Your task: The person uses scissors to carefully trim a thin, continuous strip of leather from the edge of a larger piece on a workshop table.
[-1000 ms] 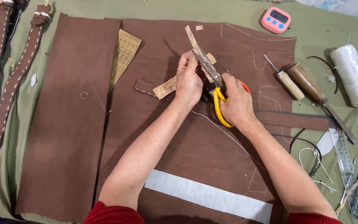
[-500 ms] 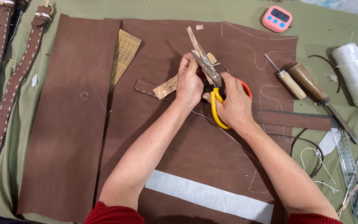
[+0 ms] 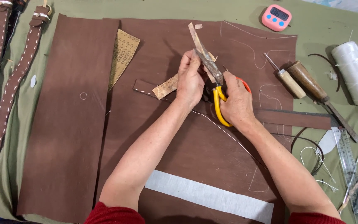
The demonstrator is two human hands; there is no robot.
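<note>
**Head view: strip being cut over brown leather**

Stitched belts (image 3: 9,83), far left. Brown leather sheet (image 3: 75,137). Left hand (image 3: 190,81) pinching thin leather strip (image 3: 196,39). Right hand (image 3: 237,101) clamped on yellow-handled scissors (image 3: 214,79), above sheet centre. Awls (image 3: 299,81), thread spool (image 3: 355,72), right.

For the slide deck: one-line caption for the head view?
Right hand works yellow-handled scissors on a thin strip held by the left hand, over brown leather.

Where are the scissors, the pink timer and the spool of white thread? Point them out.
scissors (image 3: 217,94): head view, on the yellow handle loop.
pink timer (image 3: 276,17): head view, on the middle of its face.
spool of white thread (image 3: 355,72): head view, on the wound thread.
</note>
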